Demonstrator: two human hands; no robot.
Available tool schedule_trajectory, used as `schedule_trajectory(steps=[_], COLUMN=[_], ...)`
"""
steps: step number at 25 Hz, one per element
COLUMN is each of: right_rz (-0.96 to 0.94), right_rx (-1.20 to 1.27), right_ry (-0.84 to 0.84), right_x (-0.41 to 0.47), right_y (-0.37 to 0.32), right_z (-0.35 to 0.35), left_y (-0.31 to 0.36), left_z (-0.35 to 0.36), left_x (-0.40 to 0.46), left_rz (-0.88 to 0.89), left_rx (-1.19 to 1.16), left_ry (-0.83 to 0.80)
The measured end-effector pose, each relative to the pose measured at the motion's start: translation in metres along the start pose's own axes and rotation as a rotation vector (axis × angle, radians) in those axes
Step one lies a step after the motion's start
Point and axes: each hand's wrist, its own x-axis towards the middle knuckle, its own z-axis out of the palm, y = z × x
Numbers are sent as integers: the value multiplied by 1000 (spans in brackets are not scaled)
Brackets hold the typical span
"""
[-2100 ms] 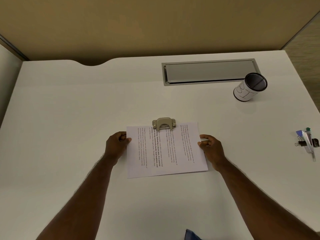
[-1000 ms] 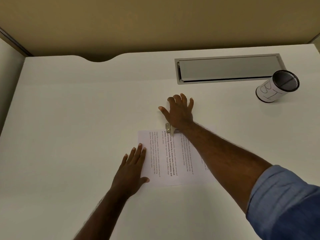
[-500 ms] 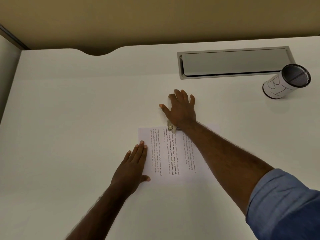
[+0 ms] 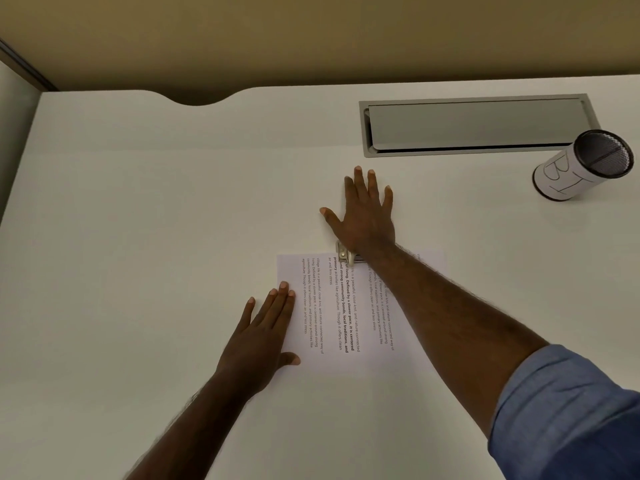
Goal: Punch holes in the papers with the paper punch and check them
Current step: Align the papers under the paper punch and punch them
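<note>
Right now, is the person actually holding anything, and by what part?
Nothing is gripped. The right hand presses flat on top of the paper punch; the left hand lies open on the papers' left edge.

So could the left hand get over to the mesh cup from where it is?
Probably not easily. The left hand lies flat on the paper's left edge, and the right arm crosses the sheet between it and the mesh cup at the desk's far right.

Paper punch [image 4: 346, 256] behind papers [image 4: 349, 313]; cup [image 4: 575, 171] far right.
</note>
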Motion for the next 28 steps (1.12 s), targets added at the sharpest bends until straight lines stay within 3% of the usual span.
schedule_trajectory(steps=[14,28], right_rz=[-18,-59], right_rx=[6,-10], right_ry=[-50,64], right_x=[9,-10], right_y=[3,-3], right_z=[14,-16], left_y=[-1,0], left_z=[-1,1], left_x=[-2,-2], left_rz=[5,0], left_rx=[-55,-52], left_ry=[1,13])
